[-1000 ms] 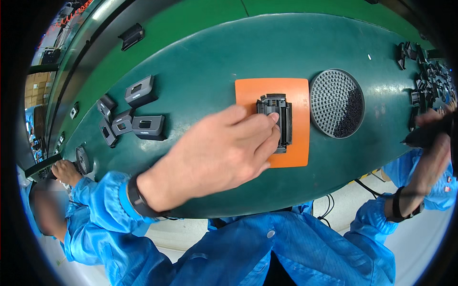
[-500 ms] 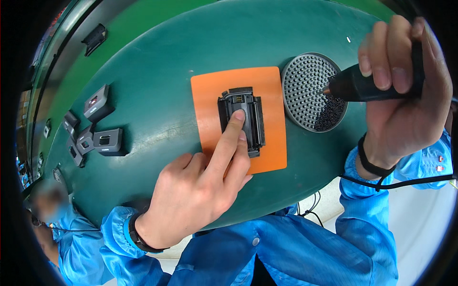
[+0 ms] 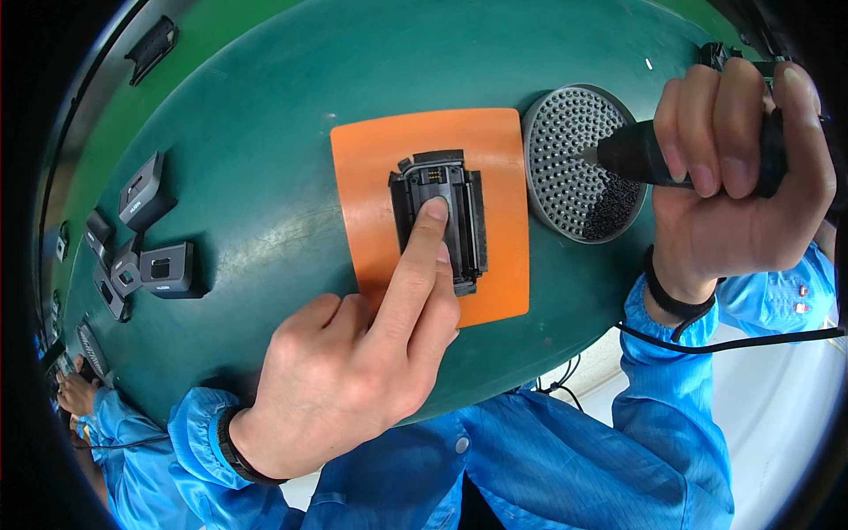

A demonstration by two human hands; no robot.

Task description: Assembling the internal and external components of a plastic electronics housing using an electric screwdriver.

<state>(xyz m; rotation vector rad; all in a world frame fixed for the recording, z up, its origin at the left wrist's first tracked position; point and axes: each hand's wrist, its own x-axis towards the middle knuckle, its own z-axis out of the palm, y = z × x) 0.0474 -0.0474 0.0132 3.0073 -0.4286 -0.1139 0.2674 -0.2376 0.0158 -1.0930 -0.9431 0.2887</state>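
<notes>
Green counter (image 3: 274,115), edge bowed by the lens, fills most of the view. An orange mat (image 3: 371,168) lies on it near the middle. Workpiece: black moulded part (image 3: 458,208), long and channelled, flat on the mat, long axis running away from the wearer; small gold contacts near its far end.

Left hand (image 3: 353,380): index finger stretched out, tip on the part's channel; remaining fingers bent, thumb hidden, so cannot tell whether it pinches anything. Right hand (image 3: 742,203): wrapped around a black screwdriver (image 3: 632,150), tip pointing left over the round grey tray (image 3: 529,181) just beside the mat's right edge. Contact between tip and tray cannot be made out. Tray floor studded in rows; small dark pieces (image 3: 609,212) gathered toward its near right side.

Left side of counter: five dark grey housings (image 3: 132,256) grouped close together, each with a window opening. Upper right: small white piece (image 3: 649,64). Lower left margin: co-worker's hand (image 3: 78,395) near the counter edge.
</notes>
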